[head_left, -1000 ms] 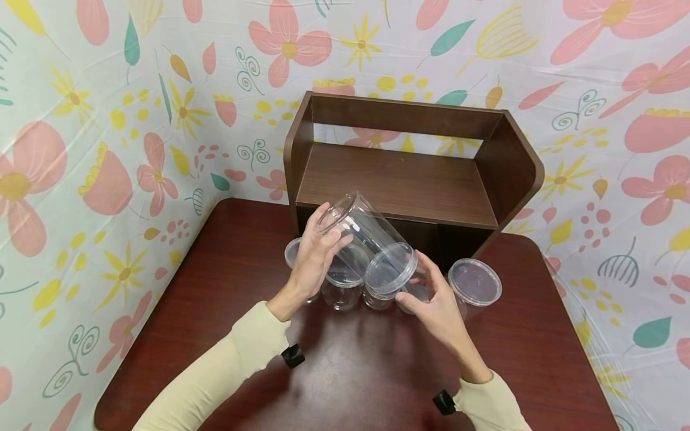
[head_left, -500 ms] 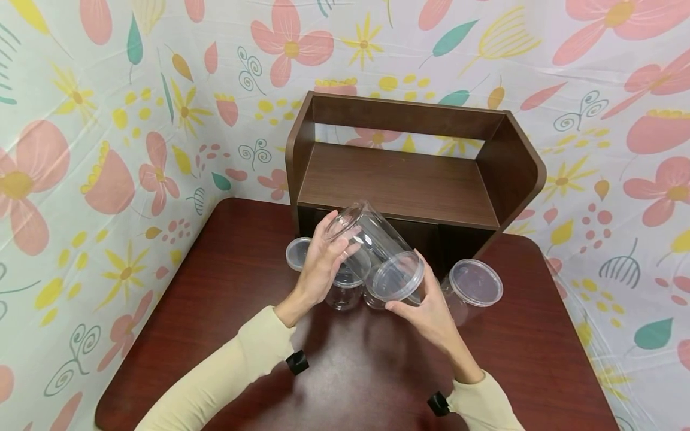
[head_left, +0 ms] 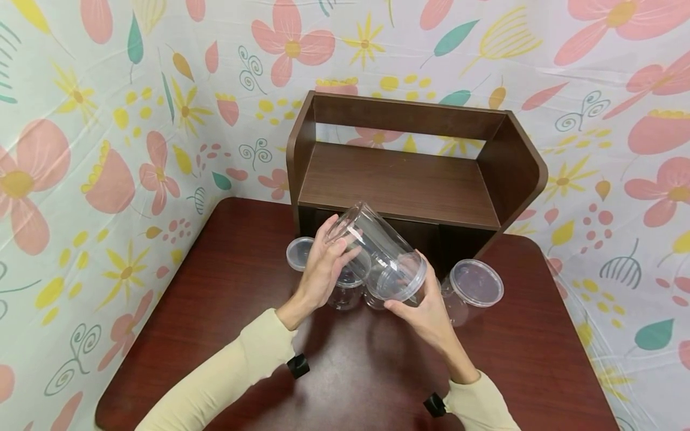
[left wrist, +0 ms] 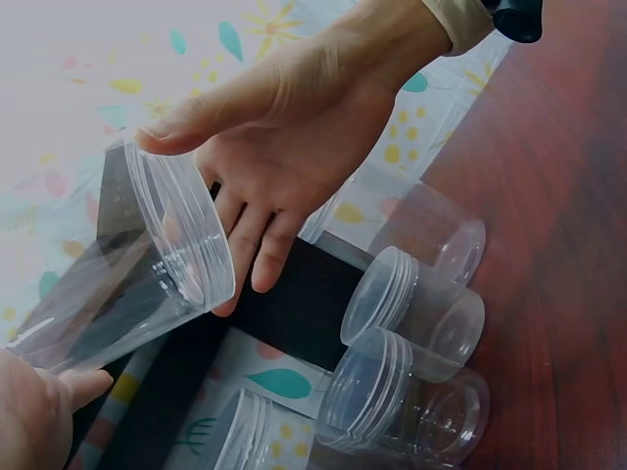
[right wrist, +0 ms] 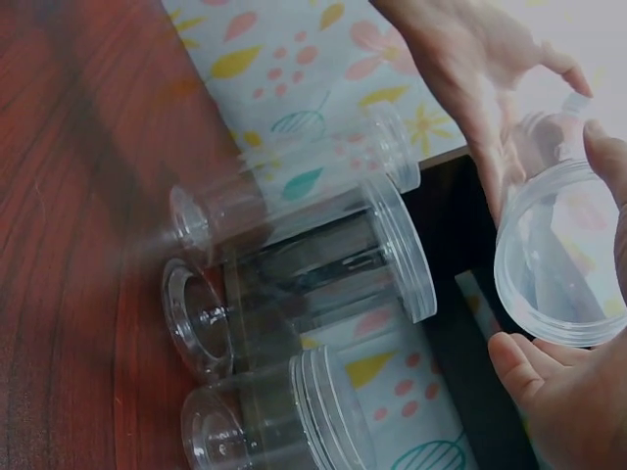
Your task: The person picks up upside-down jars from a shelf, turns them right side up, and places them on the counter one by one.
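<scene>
A large clear plastic jar point(head_left: 366, 236) is held tilted above the table, its round lid point(head_left: 409, 276) at the lower right end. My left hand point(head_left: 320, 269) grips the jar's upper, bottom end, with the thumb across the near side. My right hand point(head_left: 428, 314) holds the lid by its edge, thumb below and fingers behind. In the left wrist view the lid point(left wrist: 181, 230) sits on the jar's mouth beside my right hand point(left wrist: 304, 147). The jar appears to hold nothing.
Several lidded clear jars stand in a row behind the hands, including a left jar point(head_left: 299, 252), a middle jar point(head_left: 345, 293) and a right jar point(head_left: 477, 282). A brown wooden shelf unit point(head_left: 399, 179) stands behind them on the dark red table point(head_left: 345, 383).
Both hands have shifted slightly, bringing the jar a little right and lower. The lid's face has turned further from the head camera. Both hands stay on the jar.
</scene>
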`<action>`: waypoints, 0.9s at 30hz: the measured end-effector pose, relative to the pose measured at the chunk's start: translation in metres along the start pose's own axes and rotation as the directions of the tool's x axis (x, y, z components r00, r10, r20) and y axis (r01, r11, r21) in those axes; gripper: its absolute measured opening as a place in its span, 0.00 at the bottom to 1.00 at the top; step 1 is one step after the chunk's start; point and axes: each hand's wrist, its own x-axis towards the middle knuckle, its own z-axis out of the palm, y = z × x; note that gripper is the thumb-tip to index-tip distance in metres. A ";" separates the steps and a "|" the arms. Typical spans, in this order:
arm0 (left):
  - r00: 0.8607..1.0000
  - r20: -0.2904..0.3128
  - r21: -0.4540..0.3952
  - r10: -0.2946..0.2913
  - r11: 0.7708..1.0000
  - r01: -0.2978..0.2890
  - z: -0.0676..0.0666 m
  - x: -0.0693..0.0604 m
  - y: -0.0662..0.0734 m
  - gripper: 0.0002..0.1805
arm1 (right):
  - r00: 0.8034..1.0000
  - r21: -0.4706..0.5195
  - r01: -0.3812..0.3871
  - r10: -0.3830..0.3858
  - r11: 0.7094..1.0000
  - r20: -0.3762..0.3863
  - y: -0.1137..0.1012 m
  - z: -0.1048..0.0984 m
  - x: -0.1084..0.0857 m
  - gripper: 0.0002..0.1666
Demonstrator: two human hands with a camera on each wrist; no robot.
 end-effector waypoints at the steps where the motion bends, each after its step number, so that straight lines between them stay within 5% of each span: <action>1: 1.000 0.000 0.001 -0.002 1.000 0.002 0.000 0.000 0.000 0.51 | 1.000 0.007 -0.001 0.001 1.000 -0.002 0.000 0.000 0.000 0.65; 7: 1.000 0.003 0.016 -0.025 1.000 0.025 0.000 -0.001 0.000 0.47 | 0.999 0.118 0.038 -0.039 0.992 0.007 0.001 -0.002 -0.001 0.61; 11: 0.999 0.014 0.116 -0.048 0.992 0.046 -0.002 -0.002 0.002 0.45 | 0.996 0.203 0.085 -0.088 0.975 0.004 0.001 -0.005 -0.001 0.59; 17: 0.999 0.029 0.349 -0.014 0.937 0.003 -0.004 -0.003 0.010 0.41 | 0.994 0.261 0.113 -0.110 0.959 -0.028 -0.005 -0.012 0.000 0.57; 27: 0.995 0.004 0.489 0.098 0.868 -0.087 -0.007 -0.001 0.035 0.37 | 0.990 0.251 0.140 -0.131 0.958 -0.052 -0.013 -0.030 0.002 0.57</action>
